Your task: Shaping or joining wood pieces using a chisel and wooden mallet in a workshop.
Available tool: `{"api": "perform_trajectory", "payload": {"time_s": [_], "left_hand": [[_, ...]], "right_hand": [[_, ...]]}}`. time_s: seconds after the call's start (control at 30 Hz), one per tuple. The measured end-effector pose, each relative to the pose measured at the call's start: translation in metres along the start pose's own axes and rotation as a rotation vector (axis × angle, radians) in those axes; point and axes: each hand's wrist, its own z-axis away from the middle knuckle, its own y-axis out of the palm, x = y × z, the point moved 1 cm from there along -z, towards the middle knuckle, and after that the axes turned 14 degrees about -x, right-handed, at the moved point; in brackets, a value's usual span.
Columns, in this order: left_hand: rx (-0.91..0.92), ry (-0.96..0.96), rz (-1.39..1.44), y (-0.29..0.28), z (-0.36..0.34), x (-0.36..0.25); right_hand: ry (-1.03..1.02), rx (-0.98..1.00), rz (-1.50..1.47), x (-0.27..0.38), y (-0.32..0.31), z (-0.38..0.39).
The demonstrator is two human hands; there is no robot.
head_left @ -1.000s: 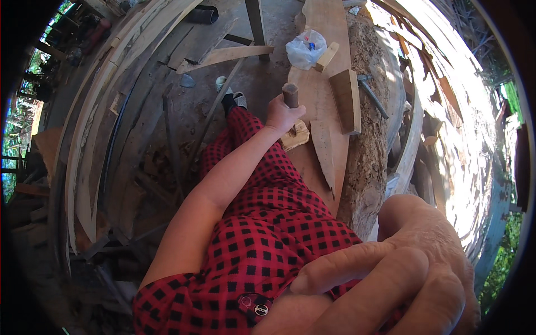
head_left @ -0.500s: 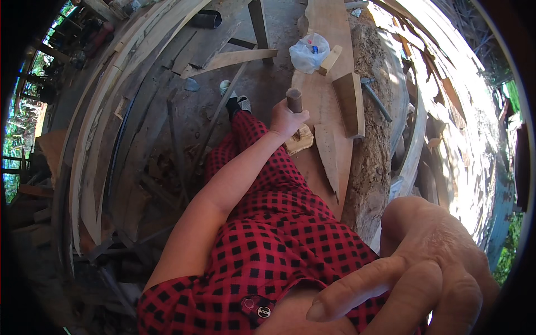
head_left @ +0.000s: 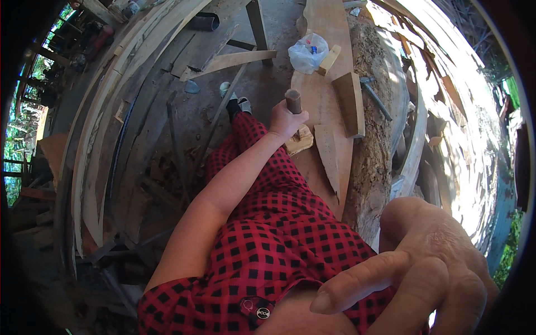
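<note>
My left hand [head_left: 285, 120] is closed on the upright wooden handle of a tool [head_left: 293, 101], whose lower end meets a small pale wooden block [head_left: 301, 144]. The block lies on a long tan plank [head_left: 324, 100] beside my red checked trousers. My right hand [head_left: 424, 268] is large and close to the camera at the lower right, fingers bent but apart, with nothing visible in them; some fingertips are cut off by the frame. An angled board [head_left: 348, 105] and a clear plastic bag with small items [head_left: 306, 58] sit on the plank, beside another small block [head_left: 329, 60].
A bark-covered log [head_left: 368, 178] runs along the plank, bearing a metal hammer-like tool [head_left: 375, 97]. Curved timber strips [head_left: 97, 156] are piled at left and more sunlit wood [head_left: 446, 139] at right. A dark wooden stand [head_left: 258, 28] and a dark pipe [head_left: 204, 21] are at the top.
The surroundings sit slightly right and lower in view than a second ago. My right hand has shifted slightly right; my left hand keeps its grip on the handle.
</note>
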Motion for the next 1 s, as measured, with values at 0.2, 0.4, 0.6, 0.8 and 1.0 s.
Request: {"api": "perform_trajectory", "payload": {"time_s": [0.2,0.4,0.6,0.8,1.0], "left_hand": [[-0.031,0.013,-0.02,-0.006,0.0,0.0],[-0.039,0.013,-0.051,-0.006,0.0,-0.001],[-0.007,0.029,0.013,0.009,0.001,0.001],[-0.038,0.078,-0.029,-0.004,0.001,-0.005],[-0.041,0.103,-0.074,-0.003,0.0,-0.003]], "right_hand": [[-0.007,0.009,-0.014,-0.002,0.007,0.007],[-0.016,-0.003,-0.011,0.021,0.002,0.021],[0.314,-0.069,0.012,0.007,-0.004,0.013],[0.781,-0.477,0.8,-0.113,-0.136,0.078],[0.88,-0.222,1.89,-0.206,-0.178,0.198]]}}
